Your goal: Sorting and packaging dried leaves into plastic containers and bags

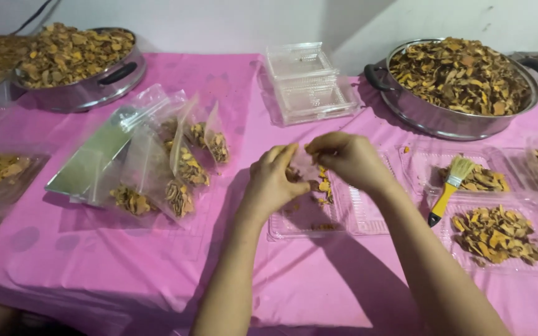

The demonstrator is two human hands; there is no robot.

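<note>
In the head view, the landmark is the open clear plastic clamshell tray (319, 221) lying on the pink tabletop (157, 261) below both hands. Left of it lie several clear zip pouches (175, 168) part-filled with dried yellow-brown chips, one resting on a flat metal scoop (88, 165). Behind the tray stands a stack of empty clear containers (306, 81). Behind and to its right sits a wide steel pan (462, 84) heaped with the same chips; a second steel pan (79, 59) sits far behind to the left. Right of the tray a yellow-handled brush (448, 186) lies across more clear trays of chips (496, 235). A pale wall closes the back. Both forearms reach in from the lower edge and meet over the tray. The left hand (272, 180) and right hand (347, 158) are curled, fingertips pinched on a small clear pouch of chips (319, 177) held just above the tray
</note>
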